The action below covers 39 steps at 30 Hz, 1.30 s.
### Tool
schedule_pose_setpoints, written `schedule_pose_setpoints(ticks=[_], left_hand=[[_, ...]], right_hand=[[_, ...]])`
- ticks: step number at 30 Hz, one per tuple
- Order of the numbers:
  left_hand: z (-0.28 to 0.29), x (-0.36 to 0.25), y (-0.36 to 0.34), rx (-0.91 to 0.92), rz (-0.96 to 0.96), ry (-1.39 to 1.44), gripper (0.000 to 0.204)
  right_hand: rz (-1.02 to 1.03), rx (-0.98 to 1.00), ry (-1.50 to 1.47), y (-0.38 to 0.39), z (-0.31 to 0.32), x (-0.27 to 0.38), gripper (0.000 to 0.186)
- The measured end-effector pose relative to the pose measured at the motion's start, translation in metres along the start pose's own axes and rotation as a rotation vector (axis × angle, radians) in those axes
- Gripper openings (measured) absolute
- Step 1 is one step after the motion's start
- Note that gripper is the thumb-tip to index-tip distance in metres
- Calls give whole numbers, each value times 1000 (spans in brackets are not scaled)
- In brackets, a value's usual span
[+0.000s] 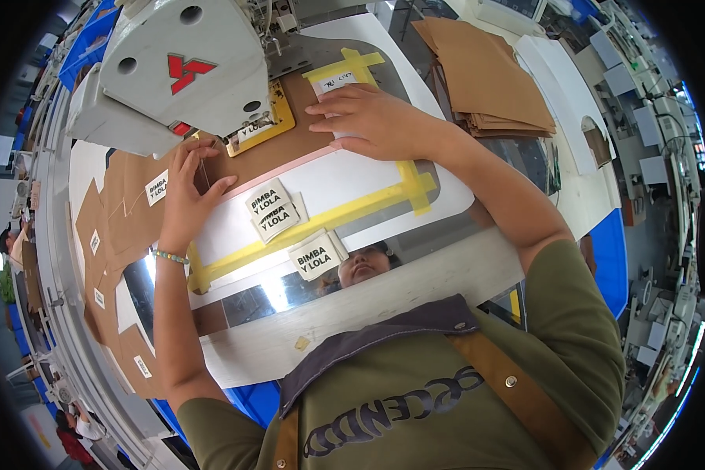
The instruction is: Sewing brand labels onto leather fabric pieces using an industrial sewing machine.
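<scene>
Our right hand (pixel 376 124), fingers apart, part-covers white label (pixel 335 81); left hand (pixel 188 194) curls at brown panel (pixel 290 145), whether gripping we cannot tell; machine (pixel 223 63) hides some of panel.

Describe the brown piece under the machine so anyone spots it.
Find the white machine head. Under its yellow plate, between left hand and right hand, lies a brown piece. A pink strip along its near edge distinguishes it from the brown stack at right and brown pieces at left.

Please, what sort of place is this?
Probably a sewing workshop or factory: it has a large, white, boxy sewing machine, a stack of flat brown panels, and small white rectangular labels.
</scene>
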<state>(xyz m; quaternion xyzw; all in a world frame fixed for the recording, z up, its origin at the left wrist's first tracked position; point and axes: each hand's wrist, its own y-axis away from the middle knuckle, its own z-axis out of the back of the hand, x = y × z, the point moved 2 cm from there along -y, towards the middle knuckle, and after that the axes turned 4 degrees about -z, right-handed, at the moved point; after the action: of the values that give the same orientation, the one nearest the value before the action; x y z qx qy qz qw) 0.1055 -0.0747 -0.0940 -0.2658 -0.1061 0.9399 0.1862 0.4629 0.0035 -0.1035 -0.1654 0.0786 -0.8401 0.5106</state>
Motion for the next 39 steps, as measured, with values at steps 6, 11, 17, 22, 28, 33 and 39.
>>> schedule_pose_setpoints(ticks=[6, 11, 17, 22, 28, 33, 39], left_hand=[[7, 16, 5, 43, 10, 105, 67], [4, 6, 3, 29, -6, 21, 55], [-19, -5, 6, 34, -13, -86, 39], [-21, -35, 7, 78, -116, 5, 56], [-25, -24, 8, 55, -68, 55, 49], [-34, -22, 6, -62, -164, 18, 20], [-13, -21, 33, -52, -270, -281, 11]], right_hand=[[-118, 28, -146, 6, 27, -1, 35], [-161, -30, -96, 14, 80, 16, 34], [-115, -37, -78, 32, 97, 44, 31], [-160, -44, 63, 63, 132, 41, 25], [-366, -174, 136, 113, 181, 18, 31], [-597, -82, 343, 134, 154, -4, 35], [-521, -165, 446, 129, 105, -8, 30]])
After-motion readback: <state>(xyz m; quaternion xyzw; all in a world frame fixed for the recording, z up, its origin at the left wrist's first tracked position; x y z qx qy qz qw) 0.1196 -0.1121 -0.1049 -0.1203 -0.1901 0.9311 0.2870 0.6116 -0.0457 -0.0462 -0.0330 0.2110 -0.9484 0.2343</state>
